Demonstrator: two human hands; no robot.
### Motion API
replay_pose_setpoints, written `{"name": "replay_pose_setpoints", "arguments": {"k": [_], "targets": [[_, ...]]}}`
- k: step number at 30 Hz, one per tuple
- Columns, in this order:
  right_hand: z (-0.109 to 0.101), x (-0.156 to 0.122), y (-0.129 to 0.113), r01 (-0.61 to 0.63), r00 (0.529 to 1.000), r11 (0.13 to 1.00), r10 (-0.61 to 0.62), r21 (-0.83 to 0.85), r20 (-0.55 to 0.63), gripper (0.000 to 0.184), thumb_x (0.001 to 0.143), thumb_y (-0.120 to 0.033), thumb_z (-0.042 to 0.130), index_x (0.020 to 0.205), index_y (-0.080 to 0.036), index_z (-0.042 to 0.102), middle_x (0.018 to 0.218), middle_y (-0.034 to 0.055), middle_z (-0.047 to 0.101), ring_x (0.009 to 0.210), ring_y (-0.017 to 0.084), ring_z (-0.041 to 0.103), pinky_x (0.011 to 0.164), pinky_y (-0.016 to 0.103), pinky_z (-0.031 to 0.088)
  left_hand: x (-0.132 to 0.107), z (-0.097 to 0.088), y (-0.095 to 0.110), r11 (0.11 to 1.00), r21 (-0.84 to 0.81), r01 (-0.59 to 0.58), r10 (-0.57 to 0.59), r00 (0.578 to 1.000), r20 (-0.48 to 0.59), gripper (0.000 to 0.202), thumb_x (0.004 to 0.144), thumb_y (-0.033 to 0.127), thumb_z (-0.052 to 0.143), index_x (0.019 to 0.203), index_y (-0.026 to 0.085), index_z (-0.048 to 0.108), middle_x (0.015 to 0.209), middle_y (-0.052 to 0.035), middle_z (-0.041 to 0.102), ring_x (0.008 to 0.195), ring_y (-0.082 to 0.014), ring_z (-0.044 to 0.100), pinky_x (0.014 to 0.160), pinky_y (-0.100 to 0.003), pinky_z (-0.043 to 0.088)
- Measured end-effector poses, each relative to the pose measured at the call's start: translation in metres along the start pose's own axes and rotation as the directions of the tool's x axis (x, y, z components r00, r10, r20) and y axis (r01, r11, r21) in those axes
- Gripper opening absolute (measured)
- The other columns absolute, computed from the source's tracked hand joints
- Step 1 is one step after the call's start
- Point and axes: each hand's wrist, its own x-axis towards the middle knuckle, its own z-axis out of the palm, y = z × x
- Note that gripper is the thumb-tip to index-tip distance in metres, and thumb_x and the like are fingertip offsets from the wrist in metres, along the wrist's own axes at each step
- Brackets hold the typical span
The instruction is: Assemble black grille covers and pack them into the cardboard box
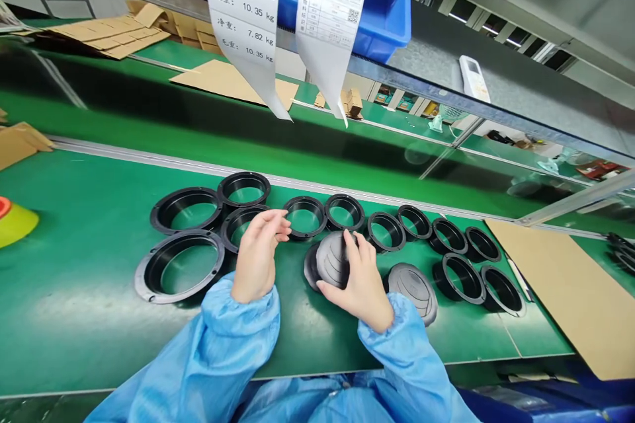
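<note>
One round, dark grey louvred vent disc [330, 259] is held above the middle of the worktop, tilted, its right side covered from view. Curved slits cross its domed, matt face. A darker rounded rim shows beneath it to the left; whether this belongs to the same disc or to a separate piece cannot be told. A second louvred disc [415, 287] lies to the right and slightly nearer, face up, with similar curved lines on its grey face; its near left edge is hidden. The two discs are apart.
</note>
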Motion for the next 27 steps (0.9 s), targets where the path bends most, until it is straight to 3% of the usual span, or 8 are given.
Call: {"name": "replay_pose_setpoints", "arguments": {"k": [5,7,10,12,15,22,25,27], "targets": [[-0.050,-0.017,0.018,-0.048,0.998,0.999,0.047,0.021,0.040,0.108,0.073,-0.046,0.079,0.158,-0.021,0.018,0.152,0.0168,0.026,0.138,0.039,0.028,0.111,0.061,0.039,-0.011,0.005,-0.011,0.953,0.301,-0.026,-0.040,0.976,0.213,0.035,0.079,0.048,0.073,0.098,0.019,0.069,0.088,-0.0060,0.066,0.081,-0.0195,0.060,0.072,-0.027,0.047],[-0.065,-0.022,0.030,-0.084,0.996,0.996,0.084,-0.023,0.008,0.104,0.075,-0.047,0.077,0.157,-0.022,0.020,0.151,0.0165,0.027,0.137,0.039,0.028,0.111,0.061,0.038,-0.012,0.004,-0.020,0.877,0.454,-0.157,-0.020,0.932,0.361,0.033,0.085,0.051,0.067,0.097,0.021,0.070,0.093,-0.0076,0.068,0.084,-0.0224,0.061,0.077,-0.032,0.049],[-0.069,-0.028,0.043,-0.144,0.987,0.987,0.139,-0.067,-0.078,0.098,0.079,-0.050,0.073,0.157,-0.021,0.021,0.151,0.0170,0.027,0.137,0.040,0.029,0.111,0.064,0.037,-0.018,0.002,-0.035,0.600,0.622,-0.503,-0.016,0.770,0.638,0.030,0.091,0.041,0.060,0.113,0.023,0.070,0.123,-0.0104,0.066,0.115,-0.0325,0.057,0.101,-0.047,0.044],[-0.063,-0.032,0.042,-0.141,0.989,0.989,0.139,-0.038,-0.056,0.098,0.080,-0.049,0.073,0.157,-0.022,0.020,0.152,0.0163,0.026,0.137,0.040,0.028,0.111,0.065,0.037,-0.022,0.001,-0.044,0.382,0.671,-0.635,-0.135,0.680,0.720,0.047,0.089,0.031,0.064,0.135,0.026,0.061,0.150,-0.0085,0.048,0.140,-0.0398,0.034,0.113,-0.059,0.031],[-0.056,-0.035,0.033,-0.090,0.995,0.996,0.089,0.026,0.041,0.103,0.076,-0.045,0.077,0.157,-0.025,0.017,0.154,0.0151,0.025,0.139,0.040,0.027,0.110,0.064,0.040,-0.027,0.003,-0.048,0.207,0.709,-0.674,-0.303,0.645,0.702,0.060,0.088,0.033,0.070,0.145,0.027,0.052,0.160,-0.0080,0.033,0.148,-0.0431,0.016,0.113,-0.065,0.026],[-0.063,0.046,0.049,-0.023,0.996,0.999,0.027,-0.048,0.085,0.113,0.068,-0.055,0.084,0.156,-0.014,0.026,0.150,0.0200,0.030,0.138,0.042,0.027,0.116,0.062,0.032,-0.031,0.011,-0.034,0.169,0.694,-0.700,-0.354,0.614,0.706,0.061,0.081,0.028,0.080,0.137,0.023,0.058,0.135,-0.0087,0.058,0.126,-0.0368,0.043,0.108,-0.051,0.036],[-0.057,0.102,0.077,-0.111,0.979,0.994,0.112,-0.015,0.172,0.115,0.061,-0.059,0.087,0.151,-0.010,0.036,0.142,0.0213,0.040,0.134,0.042,0.035,0.114,0.060,0.034,-0.031,0.008,-0.033,0.241,0.706,-0.666,-0.392,0.599,0.698,0.072,0.077,0.025,0.083,0.142,0.023,0.053,0.137,-0.0104,0.053,0.125,-0.0326,0.044,0.109,-0.046,0.037],[-0.056,0.125,0.099,-0.149,0.975,0.989,0.149,-0.008,0.163,0.109,0.067,-0.063,0.083,0.150,-0.010,0.036,0.142,0.0216,0.042,0.135,0.040,0.038,0.114,0.058,0.035,-0.029,0.005,-0.034,0.261,0.747,-0.612,-0.397,0.637,0.661,0.073,0.082,0.026,0.079,0.148,0.021,0.047,0.143,-0.0143,0.046,0.131,-0.0316,0.041,0.112,-0.045,0.035]]}}
